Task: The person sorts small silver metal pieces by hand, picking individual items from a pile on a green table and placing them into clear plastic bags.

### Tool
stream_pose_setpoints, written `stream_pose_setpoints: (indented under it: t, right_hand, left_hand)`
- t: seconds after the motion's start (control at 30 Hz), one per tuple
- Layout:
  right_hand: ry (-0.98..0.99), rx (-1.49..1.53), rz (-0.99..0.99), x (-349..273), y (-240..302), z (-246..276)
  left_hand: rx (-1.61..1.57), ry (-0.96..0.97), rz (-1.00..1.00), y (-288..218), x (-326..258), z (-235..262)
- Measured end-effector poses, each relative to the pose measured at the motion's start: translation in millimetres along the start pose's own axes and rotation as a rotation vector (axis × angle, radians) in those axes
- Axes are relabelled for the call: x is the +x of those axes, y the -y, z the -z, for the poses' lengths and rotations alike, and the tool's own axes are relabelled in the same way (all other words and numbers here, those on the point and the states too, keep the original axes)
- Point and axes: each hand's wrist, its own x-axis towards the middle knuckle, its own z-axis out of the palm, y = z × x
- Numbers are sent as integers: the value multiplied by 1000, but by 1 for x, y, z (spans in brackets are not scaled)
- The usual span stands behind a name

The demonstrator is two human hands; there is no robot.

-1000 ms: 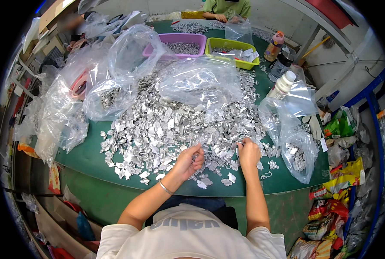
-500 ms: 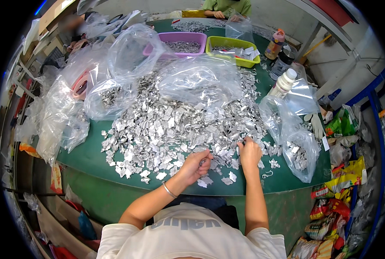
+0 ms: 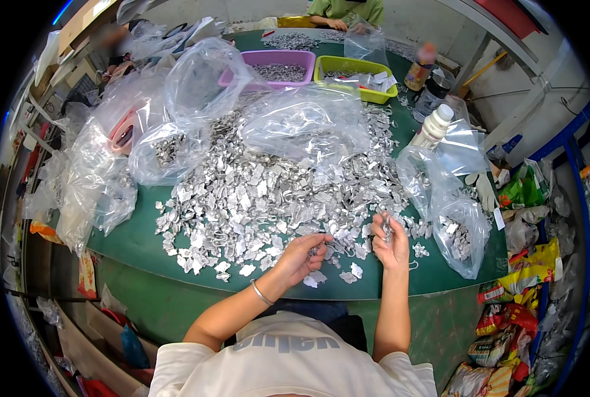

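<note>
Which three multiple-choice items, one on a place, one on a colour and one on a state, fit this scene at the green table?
1. Where does the white bottle stand?
A. right of the pile of silver pieces
B. in the purple tub
C. on the floor

2. What colour is the tub beside the purple tub?
A. red
B. yellow-green
C. black

3. What does the right hand do?
A. lies flat
B. grips the bottle
C. holds a small silver piece

Answers: 1 A, it stands at the pile's right edge; 2 B, its rim is yellow-green; 3 C, fingers pinch the piece.
</note>
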Motion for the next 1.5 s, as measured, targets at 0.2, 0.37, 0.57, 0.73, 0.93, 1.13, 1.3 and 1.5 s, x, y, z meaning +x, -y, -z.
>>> stream_pose_setpoints:
  t: [0.2, 0.37, 0.57, 0.73, 0.93, 1.13, 1.3, 1.5]
  right_hand:
    - [-147, 112, 150, -7, 27, 2]
    - [-327, -644, 225, -17, 37, 0]
    - [-447, -1841, 572, 5, 11, -14]
    - [-466, -2299, 601, 27, -13, -13]
    - [-354, -1427, 306, 17, -1, -6]
    - [-211, -192, 204, -13, 28, -16]
    - [-25, -157, 225, -26, 61, 23]
    - [-627, -1243, 343, -21, 49, -7]
  left_hand:
    - [292, -75, -152, -8, 17, 0]
    - [1439, -347, -831, -17, 61, -10]
    - [1773, -406, -752, -22, 80, -18]
    - [1767, -399, -730, -26, 79, -24]
    - [1601, -349, -724, -24, 82, -8]
    - [1374, -246, -621, -37, 78, -8]
    - [1406, -269, -766, -32, 73, -7]
    - [1484, -269, -858, -27, 78, 6]
